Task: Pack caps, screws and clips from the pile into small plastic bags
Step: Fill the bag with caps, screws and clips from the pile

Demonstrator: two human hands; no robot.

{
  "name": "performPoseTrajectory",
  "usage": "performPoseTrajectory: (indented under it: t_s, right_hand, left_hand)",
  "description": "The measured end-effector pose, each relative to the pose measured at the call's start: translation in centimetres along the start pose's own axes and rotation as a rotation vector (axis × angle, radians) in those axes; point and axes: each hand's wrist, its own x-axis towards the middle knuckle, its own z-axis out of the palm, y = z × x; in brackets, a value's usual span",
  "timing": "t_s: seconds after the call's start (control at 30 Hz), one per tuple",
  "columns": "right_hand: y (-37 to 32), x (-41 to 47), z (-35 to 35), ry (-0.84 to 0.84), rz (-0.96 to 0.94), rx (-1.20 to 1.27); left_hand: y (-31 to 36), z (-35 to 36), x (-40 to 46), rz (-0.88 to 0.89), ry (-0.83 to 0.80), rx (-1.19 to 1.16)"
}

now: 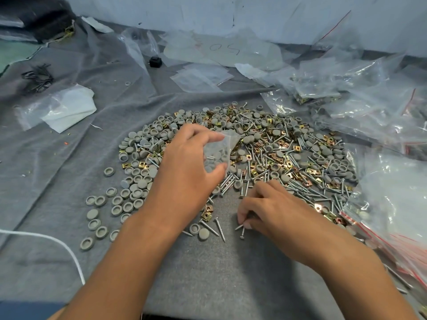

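A wide pile (pixel 277 148) of grey round caps, silver screws and brass clips lies on the grey cloth in the middle of the view. My left hand (pixel 184 167) hovers over the pile's left side and grips a small clear plastic bag (pixel 219 148) that holds a few caps and a screw. At the pile's near edge my right hand (pixel 268 209) pinches screws (pixel 241 228) between thumb and fingertips, just above the cloth. Loose caps (pixel 115 204) spread out to the left of my left forearm.
Filled clear bags with red zip strips (pixel 392 232) are heaped along the right side. Empty small bags (pixel 201 78) lie at the back centre. A white cloth in plastic (pixel 67 109) sits at left, a white cord (pixel 57 243) at lower left, dark clips (pixel 38 77) far left.
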Motion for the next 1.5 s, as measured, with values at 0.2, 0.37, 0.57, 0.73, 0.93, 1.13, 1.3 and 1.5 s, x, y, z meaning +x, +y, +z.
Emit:
performPoseTrajectory:
  t_s: [0.2,0.37,0.57,0.73,0.93,1.13,1.3,1.5]
  right_hand:
    - [0.2,-1.0,0.3,-0.017,0.008,-0.046]
    - [0.8,-0.3,1.4,0.077,0.015,0.013]
    - [-0.1,0.6,-1.1,0.751,0.071,0.432]
    - [-1.5,1.5,-1.1,0.854,-0.077,0.230]
    - [-2.2,2.3,-0.5,0.919,-0.065,0.363]
    - [-1.6,1.6,-0.1,0.708,0.090,0.448]
    - [-3.4,1.3,2.4,0.139,0.146,0.327]
    - [-4.8,1.2,1.9,0.193,0.127,0.198]
  left_hand:
    - [0.0,0.0,0.0,-0.004,-0.009,-0.014]
    - [0.0,0.1,0.0,-0.001,-0.007,-0.021]
    - [0.0,0.6,-0.1,0.038,-0.039,0.027]
    - [0.9,1.2,-0.4,0.093,-0.066,0.014]
    - [0.6,1.3,-0.2,0.084,-0.056,-0.020]
    - [0.0,0.7,0.0,0.034,0.018,-0.021]
    - [0.0,0.4,0.2,0.014,0.045,-0.036]
    - [-0.1,0.3,0.2,0.003,0.043,-0.028]
